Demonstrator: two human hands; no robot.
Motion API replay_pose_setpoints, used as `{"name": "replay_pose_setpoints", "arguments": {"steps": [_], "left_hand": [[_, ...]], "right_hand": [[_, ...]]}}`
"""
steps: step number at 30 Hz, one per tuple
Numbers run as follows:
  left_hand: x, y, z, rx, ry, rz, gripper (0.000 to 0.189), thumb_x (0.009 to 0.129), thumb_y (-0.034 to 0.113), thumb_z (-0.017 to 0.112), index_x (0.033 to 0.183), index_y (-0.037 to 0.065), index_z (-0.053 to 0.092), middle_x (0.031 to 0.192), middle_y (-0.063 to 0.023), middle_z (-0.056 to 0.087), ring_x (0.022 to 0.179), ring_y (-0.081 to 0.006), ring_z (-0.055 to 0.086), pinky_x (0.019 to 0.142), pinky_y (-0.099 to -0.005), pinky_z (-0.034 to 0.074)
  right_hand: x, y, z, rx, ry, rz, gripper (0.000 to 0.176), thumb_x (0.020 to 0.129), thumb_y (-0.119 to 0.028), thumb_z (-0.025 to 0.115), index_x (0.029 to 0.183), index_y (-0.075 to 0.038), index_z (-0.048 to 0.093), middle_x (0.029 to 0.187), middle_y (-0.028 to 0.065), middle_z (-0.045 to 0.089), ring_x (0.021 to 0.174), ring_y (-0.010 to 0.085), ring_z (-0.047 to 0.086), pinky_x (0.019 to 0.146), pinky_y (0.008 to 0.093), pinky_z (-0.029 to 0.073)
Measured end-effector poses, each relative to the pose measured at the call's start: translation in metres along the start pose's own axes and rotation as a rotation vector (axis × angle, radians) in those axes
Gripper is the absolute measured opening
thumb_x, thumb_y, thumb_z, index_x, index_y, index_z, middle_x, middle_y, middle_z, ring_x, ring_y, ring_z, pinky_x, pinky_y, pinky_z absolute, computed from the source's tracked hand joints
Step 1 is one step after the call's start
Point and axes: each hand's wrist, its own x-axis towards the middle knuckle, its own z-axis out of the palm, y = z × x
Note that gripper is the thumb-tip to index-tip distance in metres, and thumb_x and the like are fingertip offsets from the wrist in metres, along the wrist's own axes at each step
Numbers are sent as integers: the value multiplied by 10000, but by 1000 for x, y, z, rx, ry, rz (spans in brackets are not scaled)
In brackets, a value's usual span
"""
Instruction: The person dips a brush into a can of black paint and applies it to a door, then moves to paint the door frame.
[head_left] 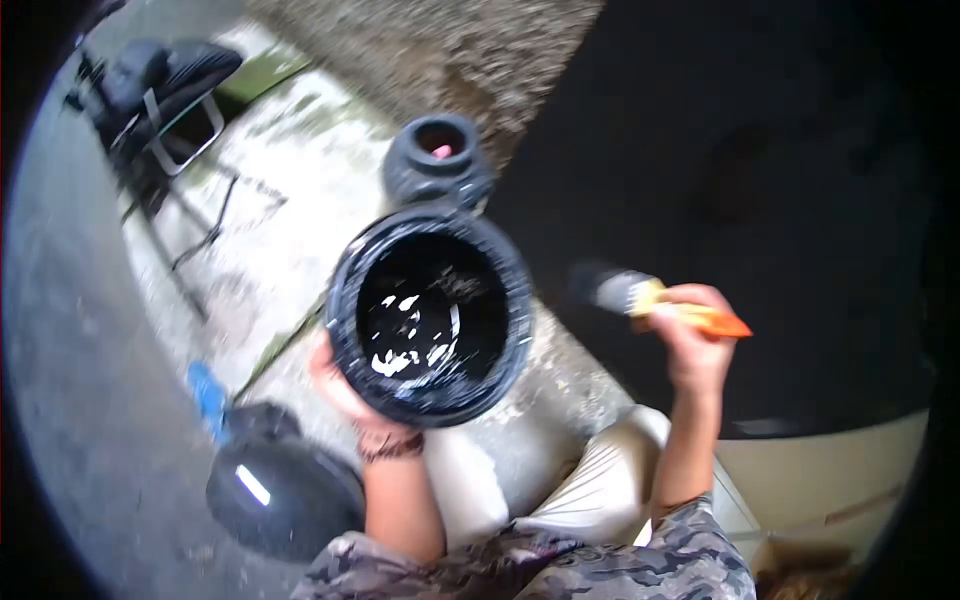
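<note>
So I've got the left hand (340, 385) on a black bucket (520, 320), against its lower left side, mouth facing the camera. Most of the fingers are tucked out of sight behind it, so I honestly can't tell how far that grip is closed, just that the hand is bearing on the wall. There's some dark, super glossy liquid (408, 340) inside, with bright white reflections all over it, and wet-looking streaks around the rim. Right hand (697, 335) is closed around a paintbrush (625, 292), fingers wrapped on the orange and yellow handle, no real gap in the grip. The bristles are dark and kinda blurry, pointing left toward the bucket but well apart from it, over a big black surface (760, 200). Just past the bucket's far edge I can see a dark grey pot (412, 175) with something pink (441, 152) in its opening; the rim overlaps the pot's base in my view, so I can't say if they touch. Lower left there's a shiny black rounded object (285, 500) with a blue item (208, 395) near it. Up in the top left a metal-framed stand (215, 125) is on the pale concrete (285, 235), dark stuff piled on it.
</note>
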Motion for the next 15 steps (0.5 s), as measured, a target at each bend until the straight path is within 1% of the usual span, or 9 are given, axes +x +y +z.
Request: {"name": "replay_pose_setpoints", "arguments": {"steps": [2,4,6,8,10,12,13,14,15], "left_hand": [[11,4,-9,-155,-141,60,499,918,302,512,1298,2,632,1268,-211,671,1155,-350,650,1030,-521,498],[15,5,-7,-145,-268,22,474,914,245,513,1303,0,632,1255,-206,679,1172,-338,644,1052,-506,487],[17,-7,16,-81,-176,51,710,866,307,590,1464,-43,437,1397,-229,573,1253,-349,594,1112,-497,444],[11,-3,17,-112,-224,-11,802,820,316,626,1487,-53,378,1408,-258,546,1268,-363,580,1123,-495,434],[15,-3,31,-207,-397,-109,895,765,303,661,1508,-64,324,1420,-292,517,1285,-385,561,1135,-490,426],[17,-7,33,-297,-471,-135,889,759,296,657,1503,-68,332,1424,-289,517,1283,-380,564,1138,-485,421],[17,-9,35,-299,-473,-141,889,759,296,657,1503,-68,332,1424,-289,517,1283,-380,564,1138,-485,421],[15,-11,38,-163,-367,-75,579,838,297,633,1295,-44,529,1295,-258,613,1167,-360,632,1055,-483,484],[13,-13,39,-27,-259,-11,379,917,298,609,1087,-19,726,1167,-227,709,1052,-339,699,971,-480,547]], "right_hand": [[7,-17,-7,178,-44,-294,213,850,0,651,1053,43,607,1007,171,609,760,262,674,660,345,575],[13,-38,-14,188,-172,-505,226,917,-88,607,1114,22,590,1000,163,576,733,235,630,614,323,536],[13,-63,-6,128,-276,-743,295,955,-188,635,1166,2,554,979,150,558,726,177,581,619,289,492],[12,-87,14,154,-419,-770,292,950,-210,661,1143,-18,555,978,145,557,749,151,556,659,271,464],[-1,-98,41,196,-357,-739,306,914,-226,714,1103,-42,558,969,134,561,768,153,559,693,268,459],[12,-113,36,-10,-477,-767,309,779,-180,831,986,-56,638,875,147,681,662,170,643,602,266,516],[17,-123,40,-98,-545,-775,297,771,-171,818,981,-47,649,864,135,671,700,170,629,631,269,498],[19,-130,48,-186,-610,-780,286,763,-161,806,976,-39,660,854,124,662,738,169,615,660,272,480],[16,-130,58,-213,-527,-724,271,726,-150,818,931,-39,679,820,111,674,712,167,619,642,276,482]]}}
